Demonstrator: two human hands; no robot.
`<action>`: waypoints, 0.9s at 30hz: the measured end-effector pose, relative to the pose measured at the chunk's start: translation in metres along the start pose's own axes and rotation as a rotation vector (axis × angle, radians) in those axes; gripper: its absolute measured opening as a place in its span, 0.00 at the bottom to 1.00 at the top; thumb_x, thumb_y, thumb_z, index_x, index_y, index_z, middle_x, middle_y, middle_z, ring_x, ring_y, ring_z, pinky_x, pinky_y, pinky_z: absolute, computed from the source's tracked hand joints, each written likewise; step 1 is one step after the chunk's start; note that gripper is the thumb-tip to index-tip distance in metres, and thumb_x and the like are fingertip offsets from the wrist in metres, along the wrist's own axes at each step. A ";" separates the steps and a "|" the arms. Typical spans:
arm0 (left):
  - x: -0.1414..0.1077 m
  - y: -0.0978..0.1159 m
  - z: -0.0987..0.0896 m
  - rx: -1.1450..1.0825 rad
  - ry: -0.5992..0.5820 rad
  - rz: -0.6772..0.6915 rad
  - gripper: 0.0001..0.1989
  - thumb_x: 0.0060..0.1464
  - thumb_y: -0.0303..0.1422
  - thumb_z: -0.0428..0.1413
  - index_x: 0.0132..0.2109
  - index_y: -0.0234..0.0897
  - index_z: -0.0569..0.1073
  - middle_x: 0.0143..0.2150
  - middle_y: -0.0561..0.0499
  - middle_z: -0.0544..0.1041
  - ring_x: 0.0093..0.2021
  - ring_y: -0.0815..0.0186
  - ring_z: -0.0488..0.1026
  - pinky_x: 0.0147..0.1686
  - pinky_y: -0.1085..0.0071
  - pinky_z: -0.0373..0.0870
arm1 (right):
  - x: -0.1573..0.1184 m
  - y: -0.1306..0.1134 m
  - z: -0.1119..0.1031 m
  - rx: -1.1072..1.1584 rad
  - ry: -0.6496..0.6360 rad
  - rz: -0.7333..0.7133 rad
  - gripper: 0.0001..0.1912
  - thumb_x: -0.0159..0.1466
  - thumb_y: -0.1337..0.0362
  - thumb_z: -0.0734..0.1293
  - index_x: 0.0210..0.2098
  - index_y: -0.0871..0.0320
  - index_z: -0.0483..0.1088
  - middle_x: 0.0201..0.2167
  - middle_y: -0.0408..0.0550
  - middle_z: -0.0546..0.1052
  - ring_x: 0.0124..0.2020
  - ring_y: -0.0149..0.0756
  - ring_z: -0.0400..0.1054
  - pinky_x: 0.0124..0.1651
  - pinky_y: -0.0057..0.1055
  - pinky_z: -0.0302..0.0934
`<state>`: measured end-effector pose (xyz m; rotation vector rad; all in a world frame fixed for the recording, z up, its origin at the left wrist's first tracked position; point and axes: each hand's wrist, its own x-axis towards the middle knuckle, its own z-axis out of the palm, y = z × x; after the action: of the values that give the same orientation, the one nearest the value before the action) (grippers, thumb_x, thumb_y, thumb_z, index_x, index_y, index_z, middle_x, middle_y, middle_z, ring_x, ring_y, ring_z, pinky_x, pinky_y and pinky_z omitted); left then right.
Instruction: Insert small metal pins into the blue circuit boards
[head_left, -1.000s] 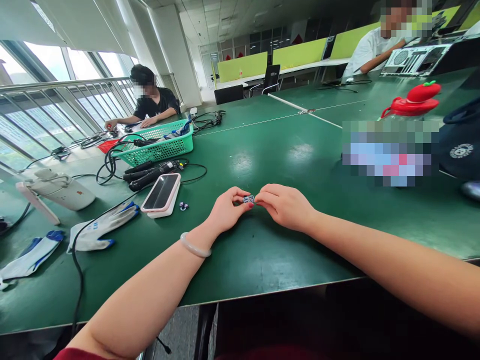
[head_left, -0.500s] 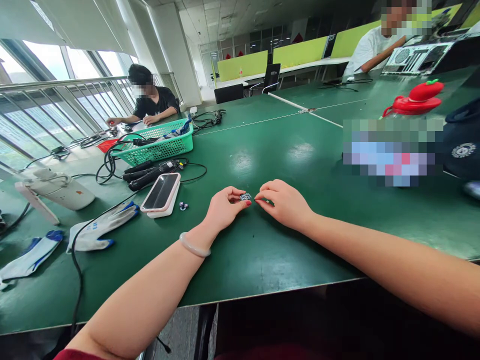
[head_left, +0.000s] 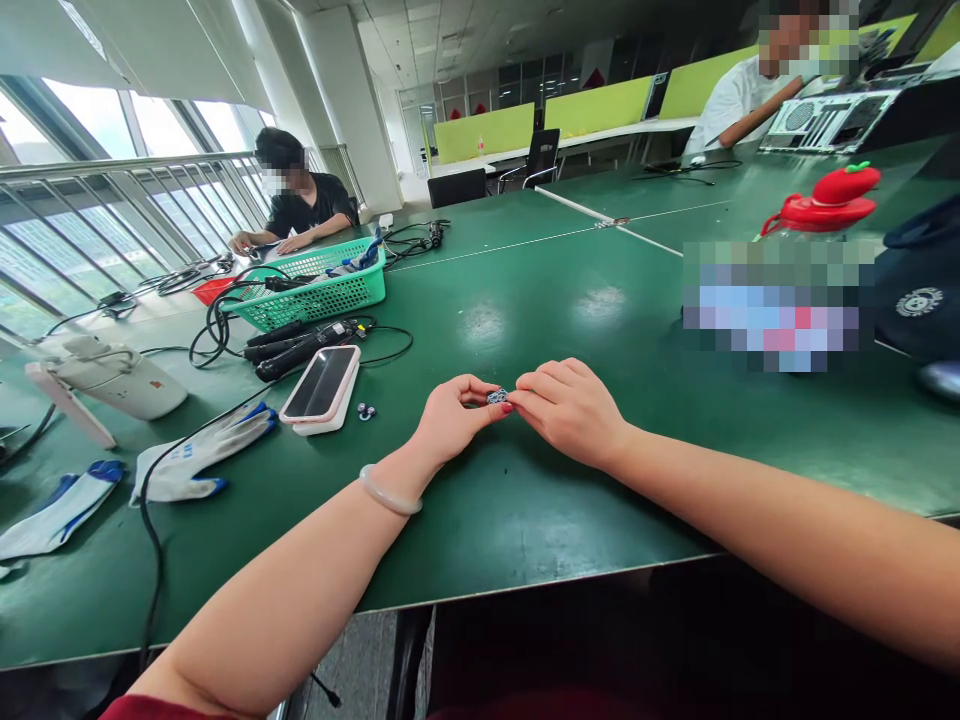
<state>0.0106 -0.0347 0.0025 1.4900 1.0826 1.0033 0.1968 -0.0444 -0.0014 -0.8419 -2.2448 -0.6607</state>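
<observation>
A small silvery, dark-patterned piece is pinched between the thumb and fingers of my left hand, just above the green table. My right hand is closed, its fingertips meeting the right edge of that piece. Whether they also hold something smaller is hidden. To the left, a few tiny shiny parts lie on the table beside a phone with a pale pink case, which rests on a white box.
White-and-blue gloves, a black cable and dark handheld tools lie left. Behind them stands a green basket with cables. A red-lidded bottle and dark bag stand right. Two people sit farther back, one near a computer case.
My right hand has moved left, closing the small gap, and its fingertips now meet the silvery piece. My left hand has stayed nearly in place, still pinching it.
</observation>
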 end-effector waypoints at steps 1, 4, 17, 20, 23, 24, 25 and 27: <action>0.000 0.001 0.001 -0.092 -0.018 -0.035 0.17 0.36 0.36 0.67 0.33 0.33 0.73 0.33 0.49 0.79 0.33 0.69 0.73 0.41 0.67 0.68 | 0.000 0.001 -0.001 0.033 0.007 0.028 0.11 0.66 0.66 0.60 0.34 0.56 0.75 0.34 0.45 0.77 0.34 0.34 0.61 0.37 0.34 0.51; -0.001 0.003 0.001 -0.292 -0.062 -0.117 0.18 0.37 0.35 0.67 0.36 0.33 0.74 0.33 0.50 0.79 0.33 0.71 0.73 0.41 0.70 0.66 | 0.002 0.007 -0.005 0.201 0.003 0.156 0.12 0.66 0.63 0.60 0.37 0.53 0.76 0.35 0.45 0.77 0.34 0.34 0.63 0.39 0.34 0.55; 0.000 0.001 0.000 -0.209 -0.090 -0.163 0.19 0.42 0.37 0.65 0.40 0.32 0.71 0.36 0.47 0.79 0.32 0.72 0.71 0.37 0.71 0.64 | -0.005 0.033 0.015 0.528 -0.573 0.384 0.05 0.59 0.66 0.64 0.29 0.56 0.73 0.30 0.46 0.74 0.35 0.35 0.67 0.38 0.31 0.60; 0.000 0.001 0.000 -0.197 -0.090 -0.155 0.19 0.42 0.37 0.65 0.40 0.32 0.72 0.36 0.47 0.78 0.32 0.72 0.71 0.37 0.71 0.64 | -0.004 0.028 0.016 0.548 -0.565 0.402 0.07 0.60 0.67 0.63 0.28 0.57 0.73 0.29 0.45 0.74 0.33 0.34 0.67 0.37 0.30 0.60; 0.001 0.001 0.000 -0.185 -0.095 -0.150 0.19 0.42 0.36 0.65 0.40 0.32 0.72 0.35 0.48 0.78 0.33 0.72 0.71 0.37 0.70 0.64 | -0.003 0.028 0.016 0.603 -0.525 0.423 0.07 0.59 0.67 0.65 0.28 0.55 0.76 0.28 0.43 0.74 0.31 0.32 0.68 0.37 0.29 0.61; 0.001 0.001 0.000 -0.182 -0.097 -0.149 0.19 0.42 0.36 0.65 0.40 0.32 0.72 0.35 0.48 0.78 0.33 0.71 0.71 0.37 0.71 0.64 | -0.003 0.028 0.016 0.608 -0.510 0.425 0.07 0.59 0.67 0.65 0.29 0.55 0.76 0.28 0.43 0.74 0.31 0.32 0.69 0.37 0.29 0.61; 0.001 0.001 0.000 -0.181 -0.099 -0.151 0.19 0.41 0.36 0.65 0.40 0.32 0.72 0.34 0.48 0.78 0.33 0.71 0.71 0.37 0.71 0.64 | -0.003 0.029 0.015 0.607 -0.500 0.427 0.08 0.59 0.66 0.65 0.30 0.54 0.77 0.28 0.43 0.74 0.31 0.32 0.69 0.37 0.29 0.62; 0.001 0.001 0.000 -0.180 -0.097 -0.153 0.19 0.41 0.36 0.65 0.40 0.32 0.72 0.34 0.48 0.78 0.32 0.72 0.71 0.37 0.71 0.64 | -0.002 0.029 0.014 0.596 -0.504 0.430 0.10 0.61 0.66 0.63 0.33 0.54 0.77 0.30 0.44 0.75 0.33 0.32 0.69 0.38 0.29 0.62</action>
<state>0.0109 -0.0338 0.0039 1.2778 0.9940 0.8877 0.2132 -0.0168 -0.0063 -1.2008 -2.3585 0.4527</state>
